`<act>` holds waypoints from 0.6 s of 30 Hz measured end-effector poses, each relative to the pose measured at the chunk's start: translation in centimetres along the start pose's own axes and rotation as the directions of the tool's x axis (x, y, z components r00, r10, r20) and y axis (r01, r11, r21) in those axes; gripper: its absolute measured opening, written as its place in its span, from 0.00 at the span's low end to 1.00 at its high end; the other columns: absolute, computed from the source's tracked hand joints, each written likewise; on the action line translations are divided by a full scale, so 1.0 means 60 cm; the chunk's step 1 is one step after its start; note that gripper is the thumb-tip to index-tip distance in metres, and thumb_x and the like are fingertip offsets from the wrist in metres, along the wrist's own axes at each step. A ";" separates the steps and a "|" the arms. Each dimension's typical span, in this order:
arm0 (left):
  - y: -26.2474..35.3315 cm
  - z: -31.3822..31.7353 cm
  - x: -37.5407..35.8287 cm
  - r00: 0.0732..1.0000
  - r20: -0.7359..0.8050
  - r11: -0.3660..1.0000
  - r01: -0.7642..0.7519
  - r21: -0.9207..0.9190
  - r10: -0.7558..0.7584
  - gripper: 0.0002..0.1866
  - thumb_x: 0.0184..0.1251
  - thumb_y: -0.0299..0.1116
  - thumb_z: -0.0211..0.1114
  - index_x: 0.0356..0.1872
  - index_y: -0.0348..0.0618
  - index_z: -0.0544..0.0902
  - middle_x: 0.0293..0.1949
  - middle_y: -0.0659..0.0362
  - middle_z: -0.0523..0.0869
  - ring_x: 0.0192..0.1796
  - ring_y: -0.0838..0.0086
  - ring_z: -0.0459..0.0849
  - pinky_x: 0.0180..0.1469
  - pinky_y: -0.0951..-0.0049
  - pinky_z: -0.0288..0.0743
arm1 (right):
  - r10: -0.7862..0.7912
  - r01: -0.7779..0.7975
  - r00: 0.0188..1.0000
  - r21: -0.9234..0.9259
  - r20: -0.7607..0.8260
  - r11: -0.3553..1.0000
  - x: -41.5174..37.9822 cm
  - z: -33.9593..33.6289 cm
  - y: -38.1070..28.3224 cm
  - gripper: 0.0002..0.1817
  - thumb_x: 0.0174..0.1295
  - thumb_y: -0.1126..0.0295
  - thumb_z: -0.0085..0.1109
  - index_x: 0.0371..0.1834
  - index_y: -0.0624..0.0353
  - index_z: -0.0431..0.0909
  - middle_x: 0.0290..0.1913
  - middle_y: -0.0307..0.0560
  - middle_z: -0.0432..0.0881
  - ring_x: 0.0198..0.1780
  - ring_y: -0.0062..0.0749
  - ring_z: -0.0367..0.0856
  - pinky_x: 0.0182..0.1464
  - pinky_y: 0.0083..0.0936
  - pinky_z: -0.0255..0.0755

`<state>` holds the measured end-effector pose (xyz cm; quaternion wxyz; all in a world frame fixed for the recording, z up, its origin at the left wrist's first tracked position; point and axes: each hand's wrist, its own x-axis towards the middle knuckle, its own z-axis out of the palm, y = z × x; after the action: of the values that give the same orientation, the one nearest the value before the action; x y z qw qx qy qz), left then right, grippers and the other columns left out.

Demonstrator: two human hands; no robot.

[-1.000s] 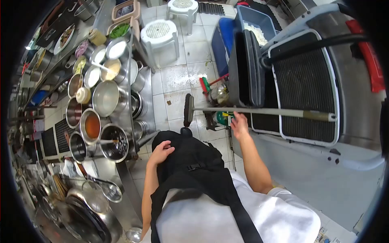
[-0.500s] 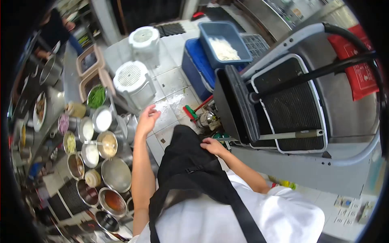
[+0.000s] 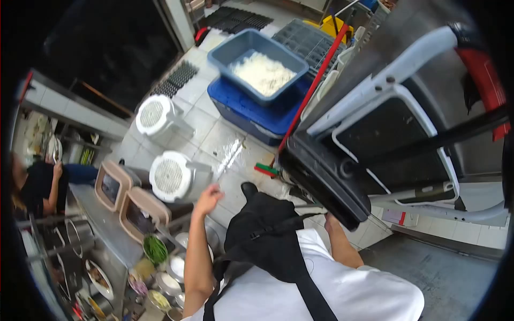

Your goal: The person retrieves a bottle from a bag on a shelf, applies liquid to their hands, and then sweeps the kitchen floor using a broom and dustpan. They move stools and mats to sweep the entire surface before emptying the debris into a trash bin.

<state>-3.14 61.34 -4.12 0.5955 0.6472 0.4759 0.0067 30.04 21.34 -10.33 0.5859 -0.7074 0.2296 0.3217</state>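
Observation:
My left hand [image 3: 209, 200] hangs in the air over the tiled floor, its fingers loosely bent and nothing in them. Nearest to it is a white plastic stool [image 3: 171, 176] with a perforated round seat. My right hand [image 3: 331, 220] is at my right side, next to the lower corner of a black container [image 3: 324, 184], which hides its fingers. Between both arms hangs my black apron [image 3: 267, 224], its strap stretching toward the right hand.
A blue-grey tub [image 3: 257, 67] with white contents sits on a blue lidded box [image 3: 257, 109]. A red-handled green brush [image 3: 266, 170] stands on the wet floor. At the left are a second stool [image 3: 154, 115], beige bins [image 3: 140, 213], food containers including greens [image 3: 155, 249], and another person [image 3: 45, 184].
My view has swung left and I have moved forward past the food containers. My right hand has gone from the apron front to my side, behind the black container's corner.

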 end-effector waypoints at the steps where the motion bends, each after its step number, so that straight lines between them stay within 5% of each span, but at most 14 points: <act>1: -0.030 -0.003 0.023 1.000 0.009 0.990 -0.027 0.138 0.026 0.30 0.61 0.39 0.71 0.61 0.34 0.75 0.48 0.51 0.85 0.51 0.69 0.82 0.54 0.69 0.74 | 0.001 0.001 1.000 0.065 -0.027 0.998 0.008 0.002 0.007 0.28 0.54 0.62 0.70 0.57 0.47 0.69 0.53 0.37 0.77 0.57 0.33 0.74 0.57 0.39 0.67; 5: -0.065 -0.031 0.053 0.961 0.064 0.947 0.276 -0.167 -0.269 0.28 0.60 0.34 0.70 0.60 0.32 0.75 0.41 0.54 0.86 0.42 0.72 0.83 0.46 0.72 0.76 | 0.003 0.041 0.988 0.284 -0.156 0.958 0.035 0.007 0.019 0.24 0.57 0.61 0.67 0.56 0.46 0.69 0.51 0.36 0.77 0.54 0.31 0.75 0.55 0.36 0.68; 8: -0.107 -0.076 0.098 0.965 0.045 0.965 0.261 -0.033 -0.260 0.27 0.62 0.32 0.69 0.60 0.32 0.74 0.39 0.56 0.85 0.39 0.74 0.83 0.43 0.74 0.76 | -0.003 0.107 0.967 0.396 -0.254 0.912 0.045 -0.006 0.020 0.21 0.60 0.60 0.65 0.55 0.45 0.70 0.50 0.35 0.78 0.52 0.30 0.76 0.54 0.35 0.69; 10: -0.084 -0.114 0.121 0.928 0.063 0.830 0.357 -0.429 -0.367 0.27 0.61 0.32 0.69 0.61 0.34 0.74 0.39 0.56 0.84 0.37 0.74 0.83 0.39 0.73 0.76 | -0.012 0.160 0.949 0.451 -0.315 0.878 0.050 -0.026 0.030 0.20 0.62 0.59 0.63 0.55 0.44 0.71 0.49 0.34 0.78 0.51 0.30 0.76 0.53 0.33 0.69; 15: -0.067 -0.259 0.284 0.893 0.202 0.908 0.417 -0.039 -0.402 0.26 0.60 0.30 0.68 0.59 0.35 0.74 0.39 0.57 0.85 0.33 0.76 0.82 0.31 0.74 0.74 | -0.075 0.353 0.875 0.524 -0.479 0.775 0.009 -0.049 0.108 0.15 0.66 0.57 0.60 0.53 0.43 0.72 0.47 0.33 0.78 0.48 0.28 0.77 0.52 0.30 0.70; 17: -0.034 -0.310 0.360 0.930 0.118 0.937 0.350 0.007 -0.348 0.25 0.60 0.29 0.67 0.59 0.36 0.75 0.39 0.56 0.85 0.33 0.76 0.82 0.30 0.75 0.73 | 0.081 0.109 0.779 0.262 -0.622 0.959 -0.105 0.037 0.065 0.07 0.70 0.59 0.51 0.48 0.42 0.72 0.42 0.30 0.78 0.39 0.22 0.76 0.42 0.26 0.72; 18: -0.037 -0.337 0.400 0.946 0.108 0.950 0.310 -0.043 -0.304 0.23 0.61 0.32 0.66 0.58 0.39 0.76 0.39 0.58 0.85 0.35 0.75 0.83 0.32 0.74 0.74 | 0.062 0.055 0.850 0.205 -0.523 0.977 -0.141 0.062 0.073 0.06 0.70 0.60 0.50 0.46 0.42 0.72 0.40 0.29 0.77 0.37 0.19 0.75 0.38 0.24 0.70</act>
<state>-3.01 91.42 -13.33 0.6313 0.5465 0.5403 -0.1043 20.44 23.61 -7.57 0.5722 -0.7013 0.4154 0.0904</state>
